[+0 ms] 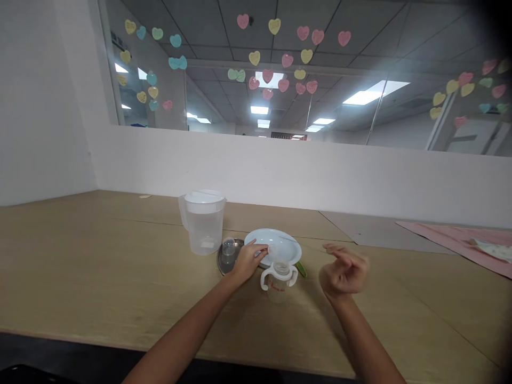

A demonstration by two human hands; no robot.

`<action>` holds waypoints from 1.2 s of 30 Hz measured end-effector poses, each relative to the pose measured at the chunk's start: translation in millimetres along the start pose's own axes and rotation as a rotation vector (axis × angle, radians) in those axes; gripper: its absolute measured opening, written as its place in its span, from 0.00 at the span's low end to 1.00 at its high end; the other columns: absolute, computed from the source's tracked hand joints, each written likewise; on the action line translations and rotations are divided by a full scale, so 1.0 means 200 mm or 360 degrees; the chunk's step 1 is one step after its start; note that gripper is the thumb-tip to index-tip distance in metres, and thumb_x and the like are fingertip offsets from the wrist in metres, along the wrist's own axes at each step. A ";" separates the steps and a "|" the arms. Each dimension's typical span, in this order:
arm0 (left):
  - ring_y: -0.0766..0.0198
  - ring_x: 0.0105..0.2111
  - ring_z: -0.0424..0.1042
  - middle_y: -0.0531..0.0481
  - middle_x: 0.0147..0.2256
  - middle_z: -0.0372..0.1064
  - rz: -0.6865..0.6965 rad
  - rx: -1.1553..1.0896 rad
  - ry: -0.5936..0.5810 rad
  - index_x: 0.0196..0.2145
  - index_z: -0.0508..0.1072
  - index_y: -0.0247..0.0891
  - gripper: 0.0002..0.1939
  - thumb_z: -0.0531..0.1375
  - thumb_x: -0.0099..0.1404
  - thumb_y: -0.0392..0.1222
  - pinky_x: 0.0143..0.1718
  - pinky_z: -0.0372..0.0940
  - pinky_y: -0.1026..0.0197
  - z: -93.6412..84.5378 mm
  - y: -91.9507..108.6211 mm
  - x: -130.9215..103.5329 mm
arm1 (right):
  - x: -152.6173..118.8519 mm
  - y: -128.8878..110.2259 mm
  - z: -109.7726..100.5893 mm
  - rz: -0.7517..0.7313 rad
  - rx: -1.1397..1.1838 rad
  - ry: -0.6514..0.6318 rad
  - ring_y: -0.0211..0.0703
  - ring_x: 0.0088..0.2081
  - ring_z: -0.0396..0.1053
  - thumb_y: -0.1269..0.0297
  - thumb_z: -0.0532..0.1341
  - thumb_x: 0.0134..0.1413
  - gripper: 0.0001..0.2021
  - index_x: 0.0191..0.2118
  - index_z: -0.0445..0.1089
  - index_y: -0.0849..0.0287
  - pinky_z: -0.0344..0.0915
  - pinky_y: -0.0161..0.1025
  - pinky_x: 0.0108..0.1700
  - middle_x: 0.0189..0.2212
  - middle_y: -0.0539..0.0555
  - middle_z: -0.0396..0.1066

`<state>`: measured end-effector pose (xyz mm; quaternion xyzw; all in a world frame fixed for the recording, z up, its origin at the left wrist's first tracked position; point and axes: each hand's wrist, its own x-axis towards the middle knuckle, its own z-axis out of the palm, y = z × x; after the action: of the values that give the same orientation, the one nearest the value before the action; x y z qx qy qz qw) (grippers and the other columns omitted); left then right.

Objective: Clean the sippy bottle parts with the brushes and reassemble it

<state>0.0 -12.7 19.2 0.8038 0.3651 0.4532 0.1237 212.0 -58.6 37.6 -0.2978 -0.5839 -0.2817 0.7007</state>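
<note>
My left hand [248, 262] reaches over the near left rim of a white bowl [288, 250], thumb and fingers pinched together on a small, pale, see-through piece. Its kind is too small to make out. To the right of the bowl, my right hand [344, 271] is raised and slightly blurred, fingers curled in. A faint thin line runs from its fingertips toward the bowl; what it grips is unclear. Just in front of the bowl stands an uncapped clear baby bottle [278, 282] with white handles and red print, upright.
A lidded clear pitcher [206, 226] stands left of a round metal tray [222, 261] bearing a small clear cap [228, 248]. A green handle [301, 269] pokes out beside the bowl. Pink cloth [452, 240] lies far right. A wall with a window backs the table [120, 282].
</note>
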 end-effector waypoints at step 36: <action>0.64 0.36 0.72 0.50 0.32 0.72 -0.0801 -0.2576 0.0059 0.31 0.71 0.33 0.04 0.56 0.58 0.32 0.50 0.61 0.56 -0.08 0.04 0.06 | -0.16 0.11 0.19 0.0145 -0.0347 -0.0870 0.38 0.28 0.65 0.64 0.48 0.58 0.13 0.32 0.68 0.62 0.58 0.33 0.31 0.27 0.54 0.70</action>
<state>-5.4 -11.7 39.7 0.3545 0.0980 0.5469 0.7521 197.7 -14.5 10.0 -0.4621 -0.7034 -0.2205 0.4931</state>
